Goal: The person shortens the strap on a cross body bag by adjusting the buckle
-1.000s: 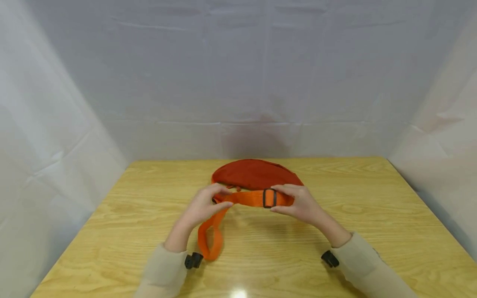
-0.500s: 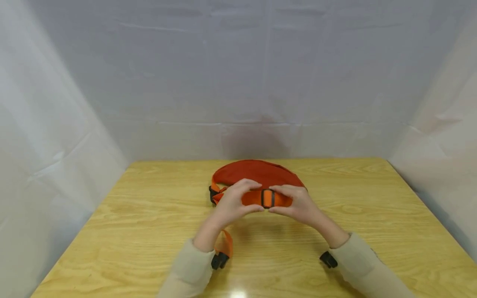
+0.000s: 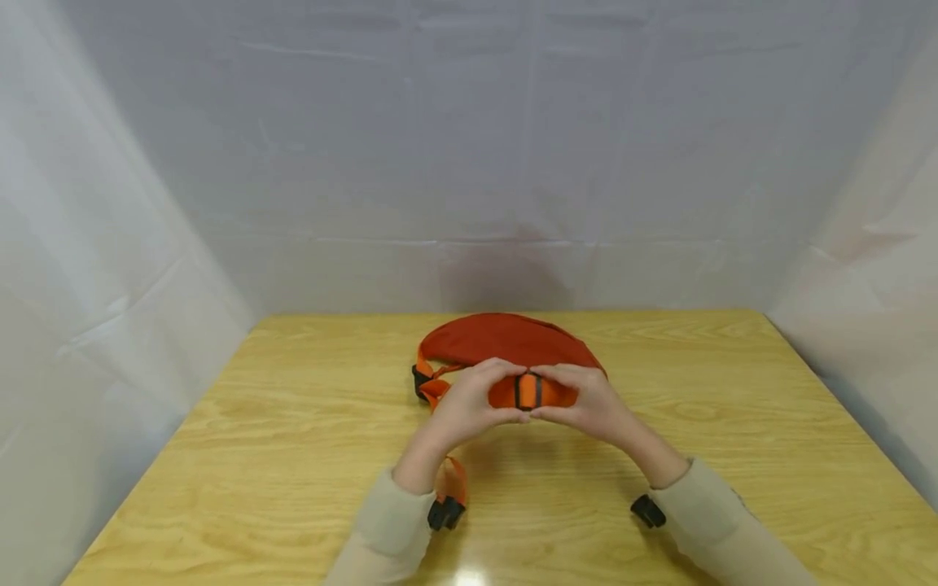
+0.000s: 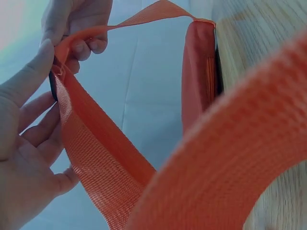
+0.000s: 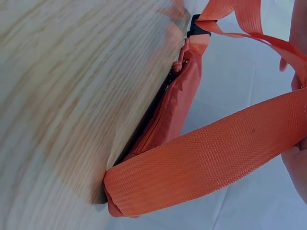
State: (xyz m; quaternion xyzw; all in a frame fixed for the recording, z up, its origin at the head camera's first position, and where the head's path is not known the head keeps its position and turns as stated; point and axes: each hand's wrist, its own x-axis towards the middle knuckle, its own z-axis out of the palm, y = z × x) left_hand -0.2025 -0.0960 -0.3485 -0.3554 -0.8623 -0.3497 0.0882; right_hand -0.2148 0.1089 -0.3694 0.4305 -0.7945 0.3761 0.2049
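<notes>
A red waist bag (image 3: 506,338) lies toward the back of the table, its orange strap (image 5: 211,153) lifted in front of it. My left hand (image 3: 469,403) and right hand (image 3: 589,399) meet at a black slide adjuster (image 3: 528,391) on that strap. Both pinch the webbing by its upper and lower edges, fingertips nearly together at the adjuster. In the left wrist view, the left hand's fingers (image 4: 41,112) are bent at the adjuster's edge, with doubled webbing running down from it. A black buckle (image 3: 421,382) joins the strap at the bag's left end.
A loose loop of strap (image 3: 456,476) hangs below my left wrist, beside a black wrist camera (image 3: 446,513). Another camera (image 3: 648,511) sits at the right wrist. White sheeting (image 3: 469,163) surrounds the wooden table (image 3: 293,456) at the back and sides.
My left hand has slid rightward along the strap until it meets the right hand at the adjuster. The right hand stays almost still, and the hanging loop has shifted right.
</notes>
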